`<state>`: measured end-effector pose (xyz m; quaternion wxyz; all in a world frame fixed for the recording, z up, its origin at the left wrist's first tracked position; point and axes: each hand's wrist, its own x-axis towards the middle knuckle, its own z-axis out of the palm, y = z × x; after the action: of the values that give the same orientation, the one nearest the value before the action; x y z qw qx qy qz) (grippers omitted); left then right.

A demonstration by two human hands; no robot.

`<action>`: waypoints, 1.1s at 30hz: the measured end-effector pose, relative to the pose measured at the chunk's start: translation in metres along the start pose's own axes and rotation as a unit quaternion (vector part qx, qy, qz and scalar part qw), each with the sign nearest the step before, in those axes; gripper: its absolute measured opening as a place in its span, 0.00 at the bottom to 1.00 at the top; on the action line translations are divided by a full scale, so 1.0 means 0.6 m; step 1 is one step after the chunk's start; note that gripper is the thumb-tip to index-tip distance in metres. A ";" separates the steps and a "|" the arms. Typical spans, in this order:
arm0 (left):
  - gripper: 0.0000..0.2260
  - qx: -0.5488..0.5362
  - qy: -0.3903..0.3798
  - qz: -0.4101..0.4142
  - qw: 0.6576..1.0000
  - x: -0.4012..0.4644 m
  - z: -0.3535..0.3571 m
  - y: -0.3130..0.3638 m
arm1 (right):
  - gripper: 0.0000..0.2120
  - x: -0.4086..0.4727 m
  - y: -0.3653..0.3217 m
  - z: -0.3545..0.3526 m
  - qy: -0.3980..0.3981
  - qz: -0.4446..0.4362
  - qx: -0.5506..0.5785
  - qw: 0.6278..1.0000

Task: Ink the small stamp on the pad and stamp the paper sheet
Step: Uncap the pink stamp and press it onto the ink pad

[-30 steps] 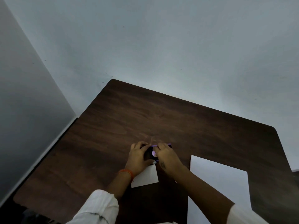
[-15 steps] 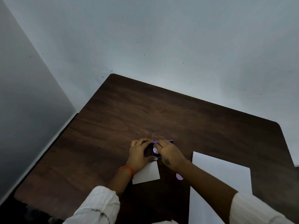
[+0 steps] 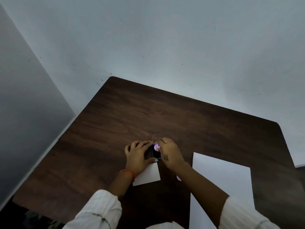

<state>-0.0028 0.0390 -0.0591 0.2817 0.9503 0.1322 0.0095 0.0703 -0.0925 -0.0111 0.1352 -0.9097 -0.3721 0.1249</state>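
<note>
Near table centre I am seeing both hands meeting over the ink pad [image 3: 154,153], a small dark square with a purple edge, lying on the dark wooden table [image 3: 198,123]. Left hand [image 3: 137,155] is curling round the pad from 9 o'clock, thumb and fingers bracing its sides, so it is grasping the pad. Right hand [image 3: 169,154] is coming in from 3 o'clock, fingertips pinching the small stamp [image 3: 156,146], a pale purple piece, at the pad's 12 o'clock edge; I am not able to tell whether the stamp face is touching the pad. A small white card [image 3: 148,176] is lying at 6 o'clock of the pad, partly under the left wrist, which is wearing an orange band [image 3: 127,172]. The paper sheet [image 3: 221,184] is lying flat at 4 o'clock of the hands, near but apart from the right forearm. Another purple bit [image 3: 179,178] is peeking out beside that forearm; too hidden to identify. White sleeves [image 3: 99,210] are showing at the bottom edge.
</note>
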 end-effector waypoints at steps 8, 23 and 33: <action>0.32 -0.072 -0.017 0.007 0.997 0.001 0.007 -0.004 | 0.20 0.010 -0.011 0.002 -0.015 0.004 -0.046 0.999; 0.32 -0.074 -0.026 0.002 0.997 0.002 0.006 -0.004 | 0.09 0.002 -0.009 -0.022 0.036 0.089 0.154 0.983; 0.33 -0.062 -0.023 0.001 0.998 0.003 0.008 -0.006 | 0.13 -0.026 0.007 0.001 -0.042 -0.043 0.006 0.998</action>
<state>-0.0014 0.0399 -0.0650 0.3432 0.9311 0.1235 -0.0042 0.0618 -0.1064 -0.0111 0.1303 -0.8858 -0.4158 0.1596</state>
